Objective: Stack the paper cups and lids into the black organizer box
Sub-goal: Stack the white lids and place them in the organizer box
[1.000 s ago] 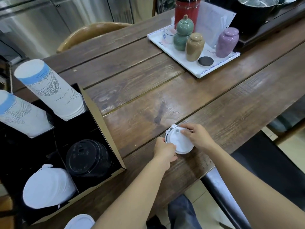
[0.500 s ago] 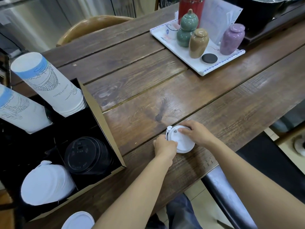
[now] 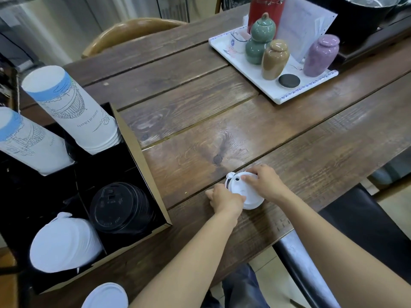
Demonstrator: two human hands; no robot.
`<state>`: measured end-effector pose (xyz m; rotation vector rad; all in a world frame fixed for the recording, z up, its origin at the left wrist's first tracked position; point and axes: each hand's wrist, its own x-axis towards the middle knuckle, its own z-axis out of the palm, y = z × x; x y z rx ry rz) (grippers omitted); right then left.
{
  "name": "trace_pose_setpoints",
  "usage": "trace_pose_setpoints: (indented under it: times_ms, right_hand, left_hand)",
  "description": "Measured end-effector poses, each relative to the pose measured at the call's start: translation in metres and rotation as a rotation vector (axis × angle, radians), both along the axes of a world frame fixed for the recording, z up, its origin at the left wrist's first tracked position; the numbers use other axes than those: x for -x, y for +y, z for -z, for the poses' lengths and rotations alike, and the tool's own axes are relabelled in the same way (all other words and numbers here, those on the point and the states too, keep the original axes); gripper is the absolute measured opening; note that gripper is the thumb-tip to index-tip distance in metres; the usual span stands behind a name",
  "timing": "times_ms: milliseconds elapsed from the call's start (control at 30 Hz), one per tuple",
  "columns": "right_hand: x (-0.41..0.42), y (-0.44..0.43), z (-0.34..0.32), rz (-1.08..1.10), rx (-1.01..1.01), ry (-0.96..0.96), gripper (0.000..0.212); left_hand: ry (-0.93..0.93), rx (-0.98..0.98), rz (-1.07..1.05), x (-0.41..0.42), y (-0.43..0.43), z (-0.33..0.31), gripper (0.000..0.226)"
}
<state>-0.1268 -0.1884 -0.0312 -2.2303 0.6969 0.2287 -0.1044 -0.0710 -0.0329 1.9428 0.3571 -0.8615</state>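
Note:
A small stack of white lids (image 3: 245, 192) rests on the wooden table (image 3: 200, 121) near its front edge. My left hand (image 3: 225, 200) grips its left side and my right hand (image 3: 265, 182) holds its right side and top. To the left stands the black organizer box (image 3: 142, 161). Two stacks of upside-down paper cups (image 3: 73, 110) (image 3: 24, 141) fill its rear compartments. Black lids (image 3: 121, 207) and white lids (image 3: 64, 243) fill the front ones. One more white lid (image 3: 106, 295) lies at the bottom edge.
A white tray (image 3: 255, 78) at the back right carries green, tan and purple ceramic jars, a red canister and a paper sheet. A wooden chair back (image 3: 131, 32) stands behind the table. A dark bench (image 3: 355, 230) runs under the table's front right edge.
Both hands have stayed on the white lids at the same spot of the table; my left hand has closed in further over their left side. The view has shifted slightly.

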Motion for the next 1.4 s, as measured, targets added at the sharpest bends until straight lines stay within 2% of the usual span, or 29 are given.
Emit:
trace_pose_setpoints:
  times_ms: [133,300,400,467,600,700,833,1000,1133,1233,1333,1400]
  right_hand:
    - [-0.001,0.000,0.000,0.032,-0.048,0.012,0.021]
    - [-0.003,0.000,-0.002,0.144,-0.367,-0.140,0.024]
    - [-0.013,0.000,-0.003,0.287,-0.546,-0.241,0.017]
    - [-0.023,0.001,-0.007,0.274,-0.606,-0.274,0.013]
    - [-0.048,0.010,-0.023,0.158,-0.646,-0.287,0.022]
    - [-0.065,0.025,-0.042,0.071,-0.686,-0.337,0.031]
    - [-0.065,0.062,-0.067,0.025,-0.688,-0.455,0.014]
    - [-0.041,0.115,-0.093,-0.012,-0.670,-0.555,0.016]
    - [-0.014,0.170,-0.103,-0.075,-0.677,-0.564,0.022]
    - [0.002,0.209,-0.106,-0.116,-0.706,-0.568,0.023]
    - [0.014,0.240,-0.100,-0.214,-0.687,-0.496,0.021]
    - [0.022,0.256,-0.093,-0.320,-0.662,-0.420,0.024]
  left_hand:
    - [0.044,0.017,-0.014,-0.002,0.000,-0.004,0.043]
    - [0.074,0.097,-0.119,-0.004,0.004,-0.013,0.035]
    - [0.022,0.190,-0.178,-0.015,0.007,-0.023,0.039]
    - [-0.014,0.238,-0.169,-0.023,0.012,-0.031,0.041]
    - [-0.106,0.218,-0.197,-0.038,0.031,-0.051,0.041]
    - [-0.186,0.281,-0.248,-0.044,0.054,-0.069,0.028]
    - [-0.283,0.413,-0.320,-0.035,0.092,-0.099,0.029]
    - [-0.346,0.456,-0.323,-0.008,0.148,-0.126,0.029]
    - [-0.413,0.444,-0.428,0.018,0.203,-0.137,0.022]
    - [-0.413,0.397,-0.488,0.036,0.245,-0.136,0.028]
    - [-0.424,0.370,-0.514,0.051,0.282,-0.131,0.026]
    - [-0.419,0.344,-0.553,0.061,0.303,-0.127,0.013]
